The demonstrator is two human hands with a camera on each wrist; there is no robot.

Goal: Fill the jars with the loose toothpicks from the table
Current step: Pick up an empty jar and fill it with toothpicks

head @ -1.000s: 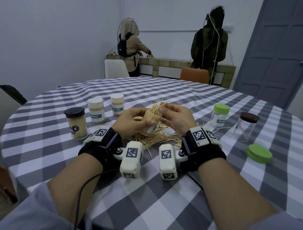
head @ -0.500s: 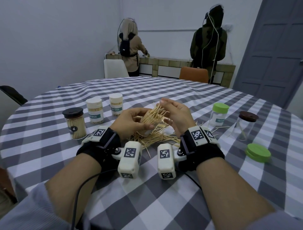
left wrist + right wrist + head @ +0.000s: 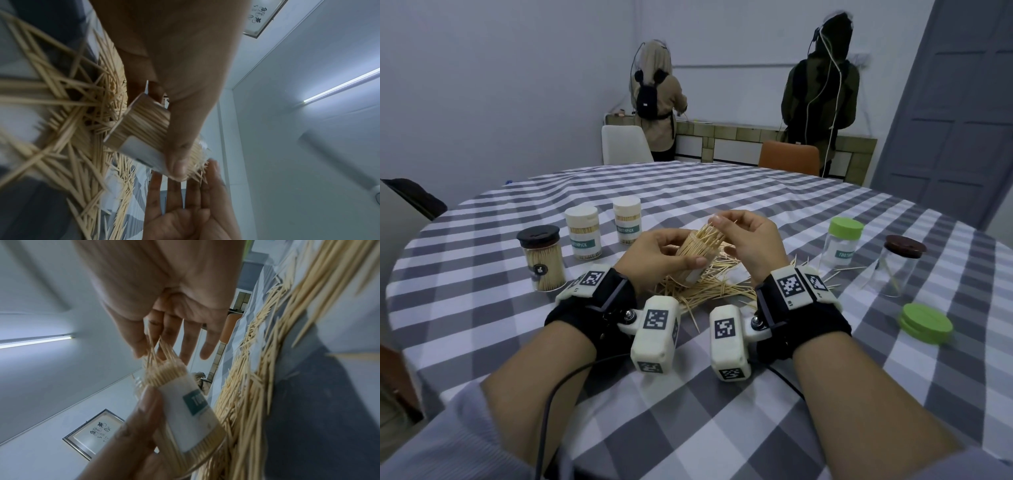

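My left hand grips a clear toothpick jar with a white label, tilted with its mouth up and away from me, just above the table. It is packed with toothpicks, and several stick out of the mouth. My right hand is at the mouth, thumb and forefinger pinching the ends of those protruding toothpicks. The jar and my left thumb fill the right wrist view. A loose pile of toothpicks lies on the checked cloth under both hands, also seen as the pile.
To the left stand a black-lidded jar and two white-lidded jars, all full. On the right are a green-lidded jar, a brown-lidded glass jar and a loose green lid. Two people stand at the far counter behind two chairs.
My right hand went from laying its fingers over the toothpick ends to pinching them at the jar's mouth. The jar stays in my left hand, lifted slightly.
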